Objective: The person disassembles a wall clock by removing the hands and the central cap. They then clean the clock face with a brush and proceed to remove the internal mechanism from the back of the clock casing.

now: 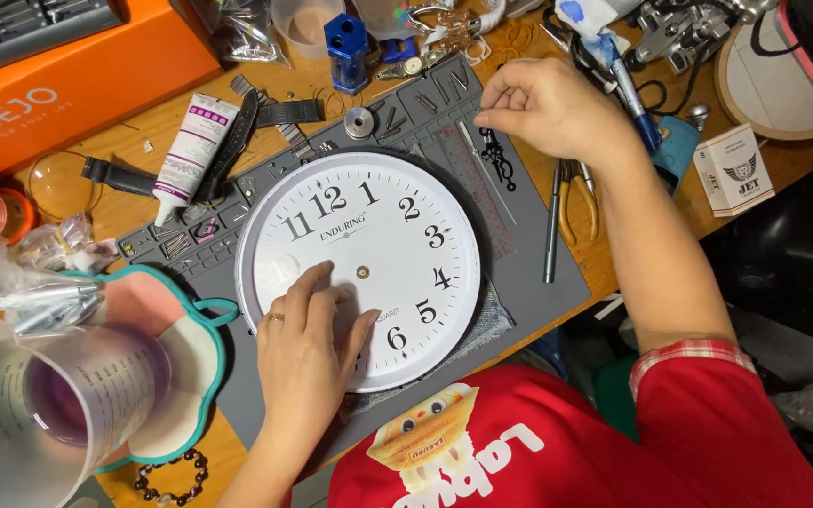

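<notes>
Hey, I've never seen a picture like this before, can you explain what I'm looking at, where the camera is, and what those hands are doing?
This is one view from a camera worn on a person's head, looking down at their own bare hands over a cluttered wooden workbench. The left hand rests flat on a white clock face without hands, lying on a grey work mat. The right hand pinches something small above black clock hands. Nearby lie pliers, a white glue tube and an orange box.
</notes>
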